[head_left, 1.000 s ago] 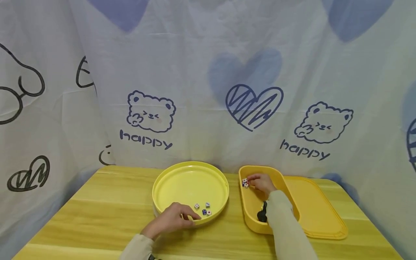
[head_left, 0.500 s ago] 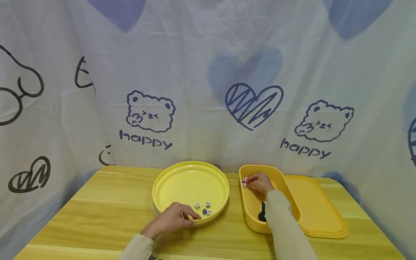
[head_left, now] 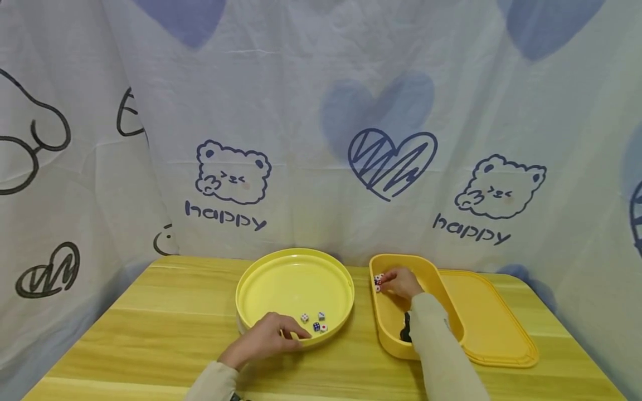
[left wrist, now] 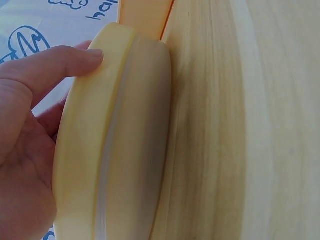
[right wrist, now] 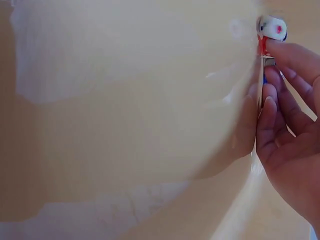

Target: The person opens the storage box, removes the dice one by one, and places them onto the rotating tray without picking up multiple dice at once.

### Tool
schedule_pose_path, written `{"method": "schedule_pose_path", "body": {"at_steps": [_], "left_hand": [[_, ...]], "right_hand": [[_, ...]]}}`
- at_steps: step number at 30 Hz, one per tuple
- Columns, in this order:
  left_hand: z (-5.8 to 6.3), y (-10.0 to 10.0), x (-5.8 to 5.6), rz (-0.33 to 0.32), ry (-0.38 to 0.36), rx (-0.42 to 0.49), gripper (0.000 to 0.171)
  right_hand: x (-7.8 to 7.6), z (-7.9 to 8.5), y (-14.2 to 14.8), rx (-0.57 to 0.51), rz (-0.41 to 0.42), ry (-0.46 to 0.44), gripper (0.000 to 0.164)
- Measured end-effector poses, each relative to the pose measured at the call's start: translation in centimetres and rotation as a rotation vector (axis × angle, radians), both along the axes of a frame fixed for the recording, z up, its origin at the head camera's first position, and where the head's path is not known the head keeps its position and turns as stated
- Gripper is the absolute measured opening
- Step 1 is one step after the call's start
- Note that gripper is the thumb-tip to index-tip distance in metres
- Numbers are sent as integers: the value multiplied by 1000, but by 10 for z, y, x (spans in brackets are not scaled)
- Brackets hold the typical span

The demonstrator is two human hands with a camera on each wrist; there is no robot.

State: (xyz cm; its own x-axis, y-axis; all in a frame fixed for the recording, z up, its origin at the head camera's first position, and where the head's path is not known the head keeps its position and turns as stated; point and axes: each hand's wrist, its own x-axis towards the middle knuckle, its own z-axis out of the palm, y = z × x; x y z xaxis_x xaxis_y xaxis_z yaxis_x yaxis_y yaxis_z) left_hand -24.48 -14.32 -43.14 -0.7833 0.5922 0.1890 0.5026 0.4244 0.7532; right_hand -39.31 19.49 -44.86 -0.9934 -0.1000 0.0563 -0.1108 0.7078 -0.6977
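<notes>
A round yellow tray (head_left: 294,284) stands on the table. Near its front rim lie several dice (head_left: 316,326), white ones and a blue one. My left hand (head_left: 271,336) grips this near rim; the left wrist view has the thumb (left wrist: 92,57) on the outer wall, with the other fingers partly hidden behind. Inside the orange-yellow box (head_left: 388,350), at its left wall, sits a small cluster of dice (head_left: 378,282) in white, red and blue. My right hand (head_left: 402,283) pinches at these dice; up close a white die (right wrist: 275,28) shows above the thumb tip.
Something black (head_left: 405,329) lies in the front of the box, partly hidden by the right sleeve. A flat orange-yellow lid (head_left: 494,323) lies right of the box on the wooden table (head_left: 165,312). A printed curtain (head_left: 301,167) hangs right behind the table.
The right fingers have shifted slightly at the dice in the box, and the cluster has moved a little. The left hand, the tray and its dice stay in place.
</notes>
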Motion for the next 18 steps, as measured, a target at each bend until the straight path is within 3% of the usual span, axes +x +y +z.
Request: {"method": "schedule_pose_path", "body": {"at_steps": [6,18], "left_hand": [[1,0,0,8,-15,-10,16],[-3,0,-1,7,-2,-4,15]], "right_hand": [[1,1,5,17,-14,11,13],[2,2,9,-94,-31,6,14]]}}
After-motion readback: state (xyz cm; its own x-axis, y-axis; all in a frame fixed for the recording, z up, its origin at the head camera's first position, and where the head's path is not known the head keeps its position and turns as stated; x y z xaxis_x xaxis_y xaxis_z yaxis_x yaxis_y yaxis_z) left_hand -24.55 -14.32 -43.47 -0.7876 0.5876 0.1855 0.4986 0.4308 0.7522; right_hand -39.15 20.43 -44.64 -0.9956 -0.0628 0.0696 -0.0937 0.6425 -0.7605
